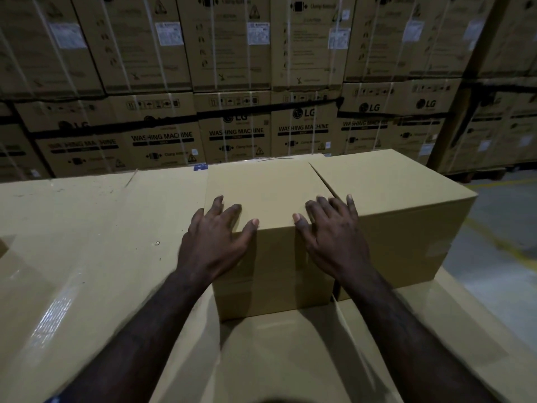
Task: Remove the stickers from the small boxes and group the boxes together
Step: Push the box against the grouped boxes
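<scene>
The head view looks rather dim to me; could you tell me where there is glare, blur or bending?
Head view: dim overall; glare streaks on the taped carton top; stacked washing machine cartons soft and bowed at the edges; both forearms slightly blurred.

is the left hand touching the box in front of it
Touching. The head view shows the left hand spread flat on the near box, fingers on its top and thumb hooked over the front edge.

Both arms extended forward, bare. Left hand [216, 237] and right hand [334, 231] flat, palms down, fingers [235, 210] spread, thumbs pointing inward.
</scene>
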The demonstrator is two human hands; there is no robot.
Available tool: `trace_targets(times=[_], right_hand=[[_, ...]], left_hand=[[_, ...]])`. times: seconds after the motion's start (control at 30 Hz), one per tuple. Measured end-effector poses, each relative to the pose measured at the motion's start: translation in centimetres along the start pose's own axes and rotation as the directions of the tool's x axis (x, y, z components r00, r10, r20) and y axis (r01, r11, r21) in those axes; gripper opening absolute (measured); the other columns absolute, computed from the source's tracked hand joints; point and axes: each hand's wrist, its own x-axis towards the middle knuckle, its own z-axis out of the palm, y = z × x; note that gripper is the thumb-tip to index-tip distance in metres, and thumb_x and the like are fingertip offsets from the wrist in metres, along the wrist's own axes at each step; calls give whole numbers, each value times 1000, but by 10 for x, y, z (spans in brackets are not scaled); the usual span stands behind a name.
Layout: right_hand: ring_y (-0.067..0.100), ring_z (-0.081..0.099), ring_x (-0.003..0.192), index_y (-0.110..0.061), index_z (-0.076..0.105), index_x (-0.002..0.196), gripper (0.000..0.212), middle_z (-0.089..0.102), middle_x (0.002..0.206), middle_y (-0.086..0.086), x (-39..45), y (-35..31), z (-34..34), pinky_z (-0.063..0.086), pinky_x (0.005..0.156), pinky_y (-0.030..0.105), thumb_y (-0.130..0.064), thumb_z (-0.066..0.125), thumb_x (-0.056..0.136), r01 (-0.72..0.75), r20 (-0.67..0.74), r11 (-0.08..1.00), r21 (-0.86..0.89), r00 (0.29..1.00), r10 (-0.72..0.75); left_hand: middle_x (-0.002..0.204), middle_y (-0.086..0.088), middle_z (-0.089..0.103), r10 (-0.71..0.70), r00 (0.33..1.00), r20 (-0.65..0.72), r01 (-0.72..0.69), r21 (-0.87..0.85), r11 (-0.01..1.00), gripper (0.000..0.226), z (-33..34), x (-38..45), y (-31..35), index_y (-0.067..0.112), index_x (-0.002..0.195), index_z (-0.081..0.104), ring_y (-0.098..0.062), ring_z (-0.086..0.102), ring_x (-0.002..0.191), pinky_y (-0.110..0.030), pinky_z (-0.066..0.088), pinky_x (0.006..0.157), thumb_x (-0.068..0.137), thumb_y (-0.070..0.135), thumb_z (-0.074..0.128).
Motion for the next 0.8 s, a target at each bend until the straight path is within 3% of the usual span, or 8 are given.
trace_targets(times=[0.43, 0.6, 0.8], right_hand=[[25, 39, 133, -23, 52, 129, 61, 53, 138, 1, -3, 9, -9, 7, 119, 55, -57, 14, 95, -21, 21, 1000, -19, 1000, 21], [26, 38, 136, -22, 51, 132, 65, 54, 138, 2, -2, -6, -19, 10, 119, 53, -58, 12, 95, -27, 6, 1000, 10, 1000, 27], [26, 36, 137, -20, 51, 134, 63, 54, 139, 3, -2, -75, -46, 21, 116, 51, -58, 17, 96, 31, -41, 993, 115, 999, -26]], left_hand=[[161, -3, 14, -3, 999, 42, 3, 8, 1000, 65, -5, -8, 11, 29, 146, 35, -31, 12, 147, -55, 32, 109, 92, 65, 32], [162, -4, 11, 38, 999, -16, -37, 14, 999, 67, -17, -16, 7, 28, 149, 30, -27, 4, 148, -49, 20, 115, 93, 64, 29], [162, -1, 11, 44, 990, -135, -48, -28, 998, 67, -68, -47, -22, 30, 150, 29, -21, 4, 148, -48, 27, 112, 92, 65, 31]])
